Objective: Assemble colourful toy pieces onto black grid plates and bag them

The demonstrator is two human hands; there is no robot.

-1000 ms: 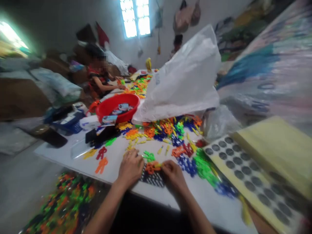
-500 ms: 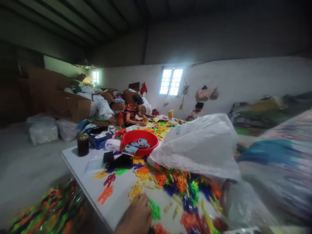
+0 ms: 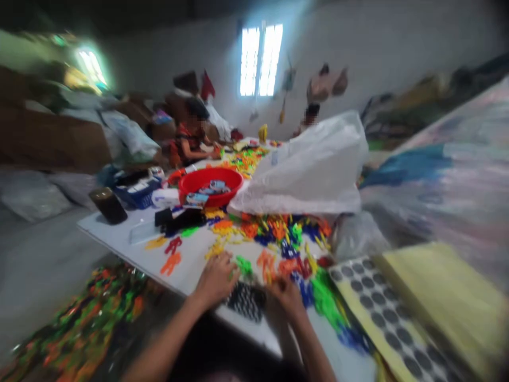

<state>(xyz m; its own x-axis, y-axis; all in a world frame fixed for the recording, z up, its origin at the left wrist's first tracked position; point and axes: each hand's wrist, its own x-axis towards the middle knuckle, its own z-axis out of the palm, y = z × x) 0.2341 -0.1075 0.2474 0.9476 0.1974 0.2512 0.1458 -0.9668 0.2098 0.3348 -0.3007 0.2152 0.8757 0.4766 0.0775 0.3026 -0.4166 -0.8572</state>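
Observation:
My left hand (image 3: 218, 277) is low over the near edge of the white table, its fingers curled beside a small heap of green plastic pieces (image 3: 244, 265). Any object in it is too blurred to make out. Opposite it, my right hand (image 3: 287, 296) has its fingers pinched together close to some orange pieces (image 3: 267, 265); what they hold is unclear. Between the two hands lies a dark item with a black-and-white pattern (image 3: 247, 302). Blue pieces (image 3: 304, 289) and long green pieces (image 3: 324, 297) lie to the right of my right hand.
A red basin (image 3: 210, 185) holding printed cards stands farther back, beside a large white sack (image 3: 306, 175). At right are a sheet of dark round stickers (image 3: 382, 313) and a yellowish stack (image 3: 441, 286). A dark jar (image 3: 108, 206) stands left. Two people sit beyond.
The view has tipped downward. My right hand and forearm have come into view, along with the patterned item and the sticker sheet. My left hand remains near the green pieces.

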